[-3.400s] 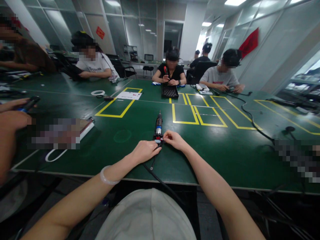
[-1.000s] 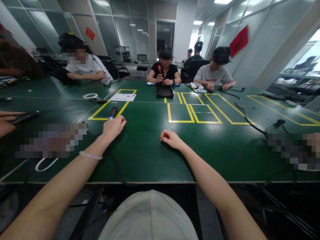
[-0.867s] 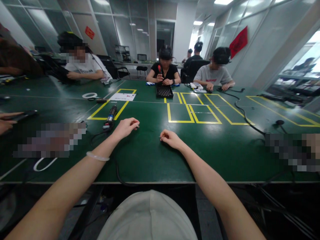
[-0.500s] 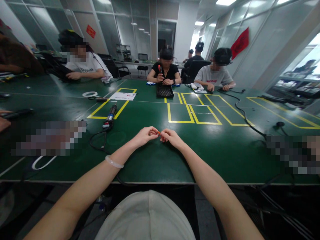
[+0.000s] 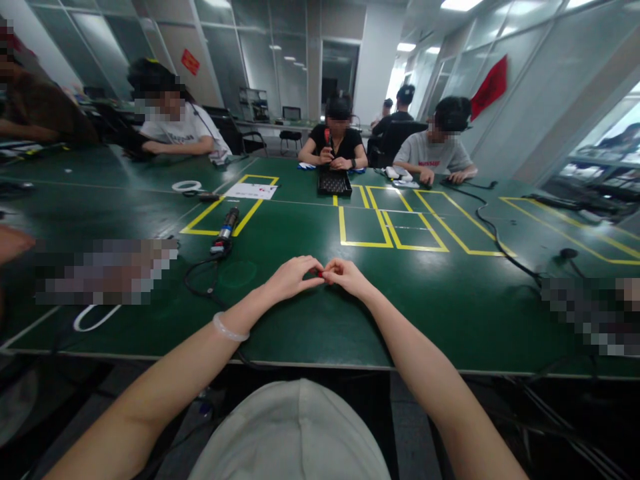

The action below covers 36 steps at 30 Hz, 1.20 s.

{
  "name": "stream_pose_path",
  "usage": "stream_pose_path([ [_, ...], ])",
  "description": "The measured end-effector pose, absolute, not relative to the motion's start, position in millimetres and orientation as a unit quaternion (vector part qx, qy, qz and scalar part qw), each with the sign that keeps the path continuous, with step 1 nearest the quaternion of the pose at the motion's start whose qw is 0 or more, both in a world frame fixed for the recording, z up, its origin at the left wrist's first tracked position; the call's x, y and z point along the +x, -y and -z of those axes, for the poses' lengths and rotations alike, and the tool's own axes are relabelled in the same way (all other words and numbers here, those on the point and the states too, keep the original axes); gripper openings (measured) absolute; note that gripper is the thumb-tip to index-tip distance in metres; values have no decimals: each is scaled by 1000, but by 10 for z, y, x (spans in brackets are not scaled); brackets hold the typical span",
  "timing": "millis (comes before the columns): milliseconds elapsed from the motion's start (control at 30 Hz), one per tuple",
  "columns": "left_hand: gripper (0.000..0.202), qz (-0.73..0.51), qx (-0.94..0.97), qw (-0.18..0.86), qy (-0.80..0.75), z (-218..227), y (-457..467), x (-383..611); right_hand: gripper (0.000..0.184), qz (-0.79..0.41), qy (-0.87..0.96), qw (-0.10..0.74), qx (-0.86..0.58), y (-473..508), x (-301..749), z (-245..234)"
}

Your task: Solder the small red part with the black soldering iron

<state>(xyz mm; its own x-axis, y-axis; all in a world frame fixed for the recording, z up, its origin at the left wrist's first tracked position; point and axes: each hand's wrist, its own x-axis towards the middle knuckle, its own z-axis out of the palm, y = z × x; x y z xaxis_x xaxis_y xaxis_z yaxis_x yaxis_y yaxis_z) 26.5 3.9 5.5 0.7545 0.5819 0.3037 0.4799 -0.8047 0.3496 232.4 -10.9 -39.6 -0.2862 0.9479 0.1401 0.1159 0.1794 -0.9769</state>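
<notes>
My left hand and my right hand meet fingertip to fingertip over the green table. Both pinch a tiny red part between them. A pale bangle sits on my left wrist. A corded electric screwdriver, black with a blue band, lies on the table to the left of my hands, untouched, its black cable looping back toward the table's near edge.
Yellow tape rectangles mark the table. Farther off lie a black tray, a white sheet and a white tape ring. A black cable runs on the right. Several seated people work around the table.
My left hand set the screwdriver down at the left and came back to the middle. It joined my right hand, and both now pinch the small red part.
</notes>
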Motion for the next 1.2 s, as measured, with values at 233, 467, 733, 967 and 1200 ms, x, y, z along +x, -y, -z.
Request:
stream_pose_path([
  [233, 43, -192, 872, -10, -450, -233, -363, -523, 32, -482, 644, 420, -420, 104, 2325, 396],
  [467, 65, -45, 694, -84, -713, -465, -551, -1393, 31, -479, 652, 414, -417, 109, 2329, 408],
  [733, 79, 19, 701, -76, -709, -283, -627, -1460, 31, -478, 650, 413, -423, 114, 2335, 409],
  [967, 80, 64, 682, -48, -727, -217, -697, -1596, 28, -473, 658, 411, -416, 81, 2343, 462],
  [1200, 61, 69, 763, -30, -642, -155, -684, -1245, 26, -471, 658, 415, -417, 68, 2349, 476],
])
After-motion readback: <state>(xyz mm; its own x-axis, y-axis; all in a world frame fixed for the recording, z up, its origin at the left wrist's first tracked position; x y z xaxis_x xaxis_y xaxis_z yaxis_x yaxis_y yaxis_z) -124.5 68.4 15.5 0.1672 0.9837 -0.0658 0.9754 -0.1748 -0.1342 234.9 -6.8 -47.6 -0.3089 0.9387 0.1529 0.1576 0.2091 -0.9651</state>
